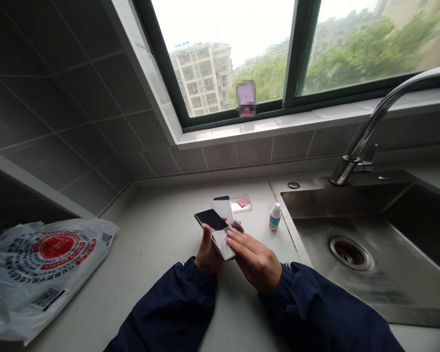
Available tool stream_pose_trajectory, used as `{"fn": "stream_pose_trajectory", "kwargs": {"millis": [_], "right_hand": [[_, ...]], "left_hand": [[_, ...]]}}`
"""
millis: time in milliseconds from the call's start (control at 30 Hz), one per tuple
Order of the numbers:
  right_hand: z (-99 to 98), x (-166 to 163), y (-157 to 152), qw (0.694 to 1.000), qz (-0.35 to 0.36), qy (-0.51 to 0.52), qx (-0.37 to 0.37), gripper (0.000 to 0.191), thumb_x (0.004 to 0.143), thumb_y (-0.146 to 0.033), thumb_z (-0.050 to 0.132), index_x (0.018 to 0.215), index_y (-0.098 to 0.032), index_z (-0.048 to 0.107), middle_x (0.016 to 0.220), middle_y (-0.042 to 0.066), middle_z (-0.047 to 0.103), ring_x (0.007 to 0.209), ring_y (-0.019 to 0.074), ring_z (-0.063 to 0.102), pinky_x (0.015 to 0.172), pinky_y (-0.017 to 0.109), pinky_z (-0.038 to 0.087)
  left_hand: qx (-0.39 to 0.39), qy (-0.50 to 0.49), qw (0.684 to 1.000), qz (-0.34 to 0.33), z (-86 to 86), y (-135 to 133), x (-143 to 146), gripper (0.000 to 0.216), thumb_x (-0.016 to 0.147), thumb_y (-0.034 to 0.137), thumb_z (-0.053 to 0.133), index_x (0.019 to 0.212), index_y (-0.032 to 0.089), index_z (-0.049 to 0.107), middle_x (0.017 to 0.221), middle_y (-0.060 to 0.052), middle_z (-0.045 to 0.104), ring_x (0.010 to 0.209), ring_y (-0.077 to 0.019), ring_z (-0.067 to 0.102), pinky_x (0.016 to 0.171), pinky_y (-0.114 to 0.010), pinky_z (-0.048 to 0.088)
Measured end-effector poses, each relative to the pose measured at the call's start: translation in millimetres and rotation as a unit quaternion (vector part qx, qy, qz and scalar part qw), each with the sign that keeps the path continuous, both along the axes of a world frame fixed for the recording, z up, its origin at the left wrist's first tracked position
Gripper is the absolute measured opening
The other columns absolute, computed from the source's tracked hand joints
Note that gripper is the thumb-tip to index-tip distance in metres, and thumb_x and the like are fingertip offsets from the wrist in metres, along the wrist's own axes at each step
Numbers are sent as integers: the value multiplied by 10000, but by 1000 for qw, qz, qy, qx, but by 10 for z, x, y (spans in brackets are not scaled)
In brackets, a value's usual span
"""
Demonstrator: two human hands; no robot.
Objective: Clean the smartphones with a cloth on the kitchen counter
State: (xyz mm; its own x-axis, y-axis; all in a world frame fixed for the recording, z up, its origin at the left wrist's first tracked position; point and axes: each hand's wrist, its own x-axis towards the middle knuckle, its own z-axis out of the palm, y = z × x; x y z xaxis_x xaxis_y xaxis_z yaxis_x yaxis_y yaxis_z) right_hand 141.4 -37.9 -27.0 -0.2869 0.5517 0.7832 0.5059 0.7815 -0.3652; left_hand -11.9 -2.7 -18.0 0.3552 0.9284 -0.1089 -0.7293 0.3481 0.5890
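My left hand (207, 252) is wrapped round a dark-screened smartphone (209, 218), thumb along its near side. Pressed on the lower part of that screen is a grey cloth (223, 244), with the fingers of my right hand (255, 255) closed over it. Just behind the held phone, a second phone (223, 205) with a pale, reflecting screen lies on the counter. Beside it is a clear phone case (246, 209) with a small pink piece (243, 201) on it. Right of my hands stands a small white-capped spray bottle (275, 217).
A steel sink (374, 274) with a tall chrome faucet (366, 122) takes up the right side. On the left, a white plastic bag (62, 264) with red print lies on the pale counter (150, 230). Behind are a tiled wall and a window.
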Motion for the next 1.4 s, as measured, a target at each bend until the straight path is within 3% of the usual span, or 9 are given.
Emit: {"fn": "stream_pose_trajectory", "kwargs": {"millis": [300, 500, 600, 767, 833, 900, 1000, 1133, 1400], "right_hand": [[28, 39, 39, 985, 2, 141, -101, 432, 934, -96, 510, 1322, -248, 622, 1270, 51, 679, 1182, 226, 649, 1036, 368, 550], [-43, 59, 100, 928, 13, 274, -251, 271, 922, -291, 610, 1166, -234, 715, 1024, 49, 769, 915, 246, 750, 867, 375, 625], [-31, 48, 150, 845, 57, 390, -361, 320, 849, -433, 709, 1043, -181, 743, 890, 62, 772, 809, 250, 748, 772, 381, 641], [11, 10, 203, 636, 98, 573, -508, 537, 647, -442, 883, 1058, -140, 712, 919, 75, 758, 767, 224, 733, 664, 339, 641], [29, -6, 197, 586, 116, 593, -540, 551, 582, -410, 924, 1016, -139, 719, 876, 65, 754, 717, 199, 721, 634, 305, 630], [53, -24, 177, 559, 130, 594, -563, 534, 537, -397, 945, 954, -143, 731, 820, 52, 748, 672, 179, 706, 604, 273, 616], [92, -55, 139, 539, 153, 580, -591, 515, 522, -403, 950, 916, -147, 739, 783, 43, 737, 670, 174, 696, 610, 270, 607], [117, -87, 95, 521, 180, 544, -633, 544, 549, -419, 935, 974, -148, 731, 844, 49, 740, 728, 180, 700, 669, 296, 603], [-20, -105, 98, 547, 153, 471, -675, 552, 544, -526, 900, 903, -147, 722, 715, 5, 686, 626, 155, 658, 604, 296, 578]], "left_hand": [[67, 92, 993, 30, 20, 25, -60, 594, 845, 713, 489, 1137, 210, 610, 1239, -134, 662, 1108, -290, 641, 885, -411, 508], [81, 133, 987, 43, 96, 10, -5, 525, 889, 660, 474, 1226, 268, 568, 1260, -98, 661, 1074, -260, 642, 868, -387, 494], [93, 151, 983, 44, 104, 5, 9, 545, 914, 606, 487, 1353, 282, 477, 1238, -90, 666, 1053, -238, 635, 883, -380, 480], [136, 156, 978, 37, 102, -4, 0, 543, 945, 493, 507, 1437, 302, 379, 1219, -92, 661, 1029, -234, 639, 847, -370, 481], [132, 136, 981, 30, 83, 3, -14, 525, 922, 421, 575, 1410, 290, 431, 1229, -87, 655, 1057, -235, 632, 861, -363, 479], [125, 111, 985, 31, 56, 16, -35, 540, 885, 401, 630, 1382, 251, 480, 1280, -105, 632, 1149, -267, 599, 942, -396, 462], [128, 81, 988, 22, 23, 31, -67, 678, 829, 482, 681, 1416, 225, 457, 1422, -145, 535, 1300, -347, 498, 1073, -495, 381], [152, 55, 987, -6, 20, 26, -84, 869, 737, 565, 745, 1470, 281, 377, 1510, -152, 437, 1335, -397, 454, 1100, -576, 340], [91, 10, 994, 60, 42, -11, -1, 785, 731, 692, 665, 1331, 205, 525, 1161, -140, 653, 1110, -353, 612, 960, -541, 475]]}}
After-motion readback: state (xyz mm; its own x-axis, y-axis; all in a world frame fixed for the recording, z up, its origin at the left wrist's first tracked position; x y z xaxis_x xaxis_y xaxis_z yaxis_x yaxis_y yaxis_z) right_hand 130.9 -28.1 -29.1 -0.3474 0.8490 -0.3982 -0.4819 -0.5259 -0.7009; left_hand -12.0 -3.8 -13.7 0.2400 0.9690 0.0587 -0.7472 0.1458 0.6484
